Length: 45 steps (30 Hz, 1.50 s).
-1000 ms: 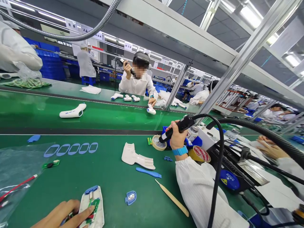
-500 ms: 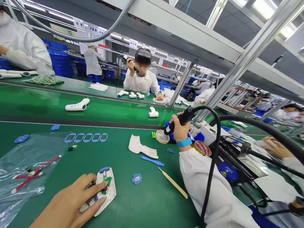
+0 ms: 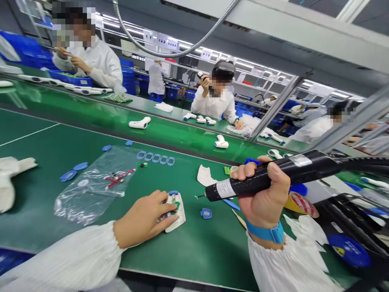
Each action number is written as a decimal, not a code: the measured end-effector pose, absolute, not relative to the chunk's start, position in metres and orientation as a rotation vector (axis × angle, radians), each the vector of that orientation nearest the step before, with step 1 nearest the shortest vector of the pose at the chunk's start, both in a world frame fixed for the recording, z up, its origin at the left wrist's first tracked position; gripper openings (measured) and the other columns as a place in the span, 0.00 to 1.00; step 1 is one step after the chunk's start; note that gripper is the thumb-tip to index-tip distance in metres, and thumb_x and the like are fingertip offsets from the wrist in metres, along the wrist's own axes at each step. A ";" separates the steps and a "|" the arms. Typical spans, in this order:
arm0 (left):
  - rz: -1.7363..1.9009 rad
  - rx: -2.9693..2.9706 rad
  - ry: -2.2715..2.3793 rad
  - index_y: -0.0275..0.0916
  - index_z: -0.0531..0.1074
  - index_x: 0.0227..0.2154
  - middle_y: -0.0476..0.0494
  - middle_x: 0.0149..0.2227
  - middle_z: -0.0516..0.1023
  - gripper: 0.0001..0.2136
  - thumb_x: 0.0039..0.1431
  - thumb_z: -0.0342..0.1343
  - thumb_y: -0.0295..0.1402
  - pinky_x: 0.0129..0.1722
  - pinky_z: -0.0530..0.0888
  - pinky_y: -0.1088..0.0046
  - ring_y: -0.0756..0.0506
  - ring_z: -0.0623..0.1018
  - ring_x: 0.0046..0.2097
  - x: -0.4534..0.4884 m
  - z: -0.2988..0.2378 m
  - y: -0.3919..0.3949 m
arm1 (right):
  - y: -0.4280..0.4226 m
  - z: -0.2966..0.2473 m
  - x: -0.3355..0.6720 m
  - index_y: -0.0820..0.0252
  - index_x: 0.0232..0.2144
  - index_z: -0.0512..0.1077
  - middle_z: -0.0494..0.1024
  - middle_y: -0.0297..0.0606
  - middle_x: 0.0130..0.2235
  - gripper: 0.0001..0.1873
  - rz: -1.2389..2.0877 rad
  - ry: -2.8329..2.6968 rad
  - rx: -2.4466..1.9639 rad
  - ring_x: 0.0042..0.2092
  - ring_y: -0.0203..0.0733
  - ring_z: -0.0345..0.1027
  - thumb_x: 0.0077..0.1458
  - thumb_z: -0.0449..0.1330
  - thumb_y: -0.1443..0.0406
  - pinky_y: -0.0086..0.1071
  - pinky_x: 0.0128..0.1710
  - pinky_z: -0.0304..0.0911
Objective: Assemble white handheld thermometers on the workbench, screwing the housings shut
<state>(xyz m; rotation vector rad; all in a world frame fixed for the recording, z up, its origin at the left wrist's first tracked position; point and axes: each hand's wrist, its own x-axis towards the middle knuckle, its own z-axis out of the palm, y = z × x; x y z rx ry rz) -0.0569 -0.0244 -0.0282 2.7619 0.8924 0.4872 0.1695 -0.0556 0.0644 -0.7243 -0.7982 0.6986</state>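
My right hand (image 3: 264, 190) grips a black electric screwdriver (image 3: 306, 165), held level above the table with its thin bit pointing left. Something tiny sits at the bit's tip, perhaps a screw; it is too small to tell. My left hand (image 3: 146, 217) holds a white plastic housing half (image 3: 181, 217) against the green table, fingers over its inside. A green circuit board (image 3: 176, 205) shows in the housing beside the fingertips; part of it is hidden. A small blue display part (image 3: 206, 213) lies to the right of the housing, beneath the bit.
A clear plastic bag (image 3: 94, 194) with red wires (image 3: 120, 180) lies left, near blue frames (image 3: 156, 157). Another white shell half (image 3: 205, 175), a blue pry tool (image 3: 232, 205) and a wooden stick (image 3: 238, 219) lie right. Beyond runs a green conveyor (image 3: 179, 132) with gun-shaped devices; co-workers sit opposite.
The right hand has brought the screwdriver from the table's back right towards me, its bit now pointing left near the housing. The view has swung left; the left hand stays on the housing.
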 end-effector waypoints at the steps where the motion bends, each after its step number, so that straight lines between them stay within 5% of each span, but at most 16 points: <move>1: 0.476 2.756 0.897 0.44 0.73 0.43 0.44 0.36 0.71 0.14 0.63 0.45 0.40 0.34 0.69 0.72 0.46 0.72 0.37 -0.057 -0.028 -0.024 | -0.057 0.063 0.159 0.54 0.31 0.62 0.64 0.24 0.19 0.12 0.748 -0.820 -0.733 0.21 0.32 0.59 0.46 0.58 0.57 0.28 0.24 0.62; 9: 0.458 2.733 0.884 0.43 0.73 0.40 0.45 0.34 0.69 0.15 0.59 0.48 0.45 0.31 0.67 0.71 0.45 0.69 0.36 -0.056 -0.029 -0.023 | -0.050 0.053 0.116 0.55 0.32 0.63 0.65 0.25 0.18 0.09 0.937 -0.912 -0.733 0.21 0.33 0.59 0.48 0.57 0.60 0.29 0.23 0.61; 18: 0.488 2.785 0.842 0.40 0.73 0.38 0.44 0.32 0.69 0.14 0.63 0.45 0.39 0.29 0.64 0.70 0.45 0.68 0.34 -0.056 -0.030 -0.022 | -0.044 0.047 0.109 0.56 0.33 0.65 0.67 0.26 0.19 0.08 0.943 -0.939 -0.700 0.22 0.33 0.61 0.50 0.58 0.60 0.30 0.25 0.61; 45: 0.511 2.835 0.842 0.41 0.73 0.42 0.44 0.32 0.69 0.16 0.65 0.40 0.37 0.29 0.64 0.71 0.46 0.67 0.34 -0.056 -0.036 -0.022 | -0.039 0.036 0.121 0.57 0.30 0.64 0.65 0.26 0.18 0.14 0.935 -0.620 -0.764 0.21 0.31 0.59 0.43 0.61 0.57 0.27 0.24 0.62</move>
